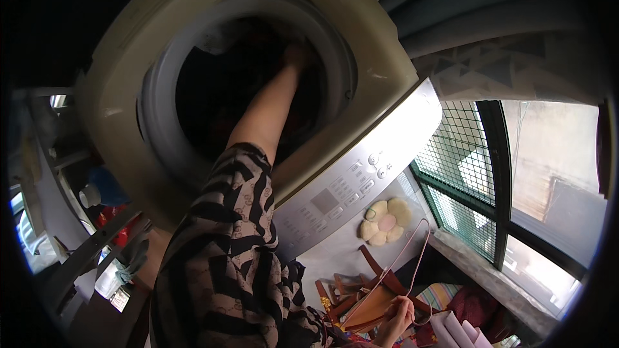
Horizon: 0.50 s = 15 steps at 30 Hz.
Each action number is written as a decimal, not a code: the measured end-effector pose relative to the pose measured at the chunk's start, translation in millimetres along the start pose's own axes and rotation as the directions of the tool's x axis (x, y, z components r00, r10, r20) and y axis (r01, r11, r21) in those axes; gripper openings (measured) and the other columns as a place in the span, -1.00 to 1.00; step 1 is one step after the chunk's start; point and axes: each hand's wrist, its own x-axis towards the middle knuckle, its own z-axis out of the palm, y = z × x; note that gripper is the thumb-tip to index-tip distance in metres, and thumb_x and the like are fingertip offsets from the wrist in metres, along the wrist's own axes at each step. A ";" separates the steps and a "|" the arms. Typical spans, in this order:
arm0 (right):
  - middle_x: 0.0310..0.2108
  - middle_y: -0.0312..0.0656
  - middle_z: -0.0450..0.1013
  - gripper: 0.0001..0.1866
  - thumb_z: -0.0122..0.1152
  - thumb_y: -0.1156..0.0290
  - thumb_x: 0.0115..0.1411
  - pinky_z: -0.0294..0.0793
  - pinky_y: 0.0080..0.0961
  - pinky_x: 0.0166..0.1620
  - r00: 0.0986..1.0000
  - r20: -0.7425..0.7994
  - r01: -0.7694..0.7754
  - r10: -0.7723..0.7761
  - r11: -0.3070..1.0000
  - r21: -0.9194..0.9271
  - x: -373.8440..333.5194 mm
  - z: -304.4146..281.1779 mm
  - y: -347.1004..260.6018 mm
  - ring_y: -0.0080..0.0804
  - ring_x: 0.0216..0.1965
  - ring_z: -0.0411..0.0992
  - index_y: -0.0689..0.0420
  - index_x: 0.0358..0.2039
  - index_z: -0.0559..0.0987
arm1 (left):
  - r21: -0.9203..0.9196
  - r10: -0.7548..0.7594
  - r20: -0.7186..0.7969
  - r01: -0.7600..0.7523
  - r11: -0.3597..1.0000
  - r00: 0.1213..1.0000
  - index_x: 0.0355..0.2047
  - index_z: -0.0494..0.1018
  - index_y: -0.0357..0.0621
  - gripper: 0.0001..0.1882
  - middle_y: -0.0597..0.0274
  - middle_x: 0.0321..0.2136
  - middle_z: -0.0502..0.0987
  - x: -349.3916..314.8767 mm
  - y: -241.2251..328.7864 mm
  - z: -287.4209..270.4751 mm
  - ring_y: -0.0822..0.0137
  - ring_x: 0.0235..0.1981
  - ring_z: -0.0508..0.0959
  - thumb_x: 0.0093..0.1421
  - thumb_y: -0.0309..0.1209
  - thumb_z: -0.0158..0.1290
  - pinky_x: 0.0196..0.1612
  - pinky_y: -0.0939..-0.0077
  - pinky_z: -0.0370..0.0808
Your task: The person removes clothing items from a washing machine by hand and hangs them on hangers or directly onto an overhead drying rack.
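Observation:
My left arm, in a black and beige patterned sleeve, reaches down into the open top-loading washing machine (380, 51). Inside its dark drum, my left hand (296, 56) is near the far right wall, with the fingers lost in shadow; what they touch does not show. Dark contents fill much of the drum, and a pale patch (216, 39) shows at its upper left. At the lower right, my right hand (398, 314) is closed on a thin pinkish clothes hanger (420, 261), outside the machine.
The control panel (325, 201) edges the washer's near right side. Beyond it are a flower-shaped cushion (385, 221), a brown wooden chair (367, 299) with fabrics and a meshed window (461, 154). A blue bottle (106, 188) and rack stand left; a curtain (496, 58) hangs upper right.

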 end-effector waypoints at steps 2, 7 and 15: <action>-0.62 -0.34 0.34 -0.71 -0.06 0.26 0.34 -0.03 -0.76 -0.68 0.999 0.028 -0.046 0.043 0.992 0.118 0.1 13.9 -15.0 -0.73 -0.74 0.08 0.17 -0.40 0.51 | -0.446 -0.111 0.024 0.111 0.888 0.993 -0.05 0.40 -0.22 -0.62 0.02 -0.13 0.47 -15.7 3.2 -20.9 0.11 -0.13 0.46 0.26 -0.26 -0.22 -0.04 0.21 0.41; -0.62 -0.31 0.35 -0.73 -0.07 0.31 0.34 -0.03 -0.73 -0.67 0.992 0.114 0.014 -0.045 0.967 0.256 5.4 17.9 -12.9 -0.72 -0.74 0.07 0.19 -0.42 0.48 | -0.784 0.059 0.384 0.291 0.548 0.922 -0.19 0.40 -0.25 -0.70 0.05 -0.24 0.48 -81.8 28.5 -116.6 0.12 -0.20 0.46 0.19 -0.36 -0.23 -0.07 0.24 0.40; -0.56 -0.33 0.39 -0.77 0.00 0.32 0.31 0.05 -0.77 -0.63 0.960 0.260 -0.028 -0.102 0.891 0.452 4.8 17.2 3.4 -0.74 -0.67 0.15 0.19 -0.38 0.52 | -0.686 0.395 0.659 0.295 0.665 0.641 -0.17 0.40 -0.25 -0.66 0.07 -0.23 0.51 -220.6 112.1 -214.2 0.12 -0.23 0.49 0.10 -0.35 -0.18 -0.07 0.21 0.41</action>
